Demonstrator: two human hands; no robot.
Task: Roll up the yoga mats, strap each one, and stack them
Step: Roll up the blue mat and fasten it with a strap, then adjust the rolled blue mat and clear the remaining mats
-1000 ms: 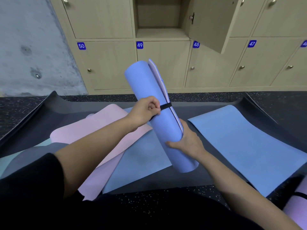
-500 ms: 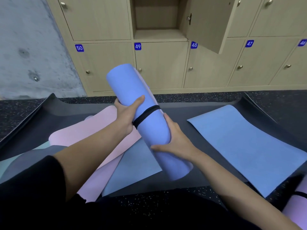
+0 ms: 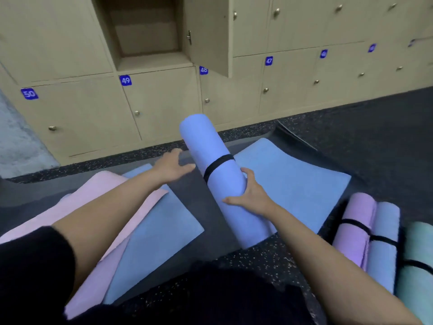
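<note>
Head view: a rolled blue mat (image 3: 220, 181) is held tilted above the dark floor mat (image 3: 187, 195), its far end raised towards the lockers (image 3: 77, 109) and its near end low by the person's lap. A black strap (image 3: 218, 166) is wrapped round its middle. The right hand (image 3: 253, 198) is curled round the roll just below the strap. The left hand (image 3: 171, 165) is spread wide with straight fingers, holding nothing, just beside the roll; whether it touches cannot be told. The step in hand is judged to be stacking. The roll is best carried level, gripped near the strap so the layers are not telescoped, and laid parallel against the strapped rolls at the right, where a purple roll (image 3: 356, 228), a blue roll (image 3: 384, 245) and a teal roll (image 3: 419, 254) are lined side by side. A pink flat mat (image 3: 93, 202) and a blue flat mat (image 3: 150, 228) on the left, and another blue one on the right, are not yet rolled. Blue tags (image 3: 125, 80) on the locker doors are read as 50, 49, 48 and 47; further tags are blurred. No brand is seen on any mat.
</note>
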